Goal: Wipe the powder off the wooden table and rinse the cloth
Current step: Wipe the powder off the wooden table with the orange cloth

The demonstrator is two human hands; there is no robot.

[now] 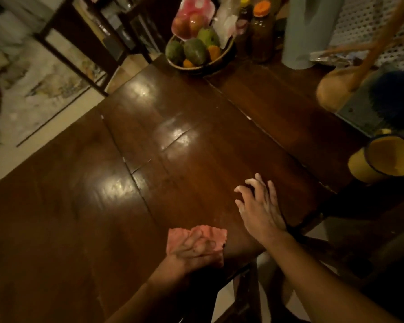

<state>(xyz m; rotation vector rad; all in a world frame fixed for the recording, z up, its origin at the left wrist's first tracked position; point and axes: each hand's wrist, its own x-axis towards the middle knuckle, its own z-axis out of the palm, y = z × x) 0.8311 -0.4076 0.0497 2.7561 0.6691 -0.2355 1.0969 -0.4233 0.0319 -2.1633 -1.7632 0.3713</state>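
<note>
A dark, glossy wooden table fills most of the view, with light glare on its planks. Near its front edge my left hand presses down on a crumpled pink cloth, fingers curled into it. My right hand rests on the bare wood just right of the cloth, fingers spread, holding nothing. Faint pale smears show on the wood around the glare; I cannot make out distinct powder in this dim light.
A basket of mangoes and other fruit stands at the far edge, with orange-capped bottles and a pale blue cylinder beside it. A yellow enamel mug lies on its side at the right edge. A wooden chair stands at the right.
</note>
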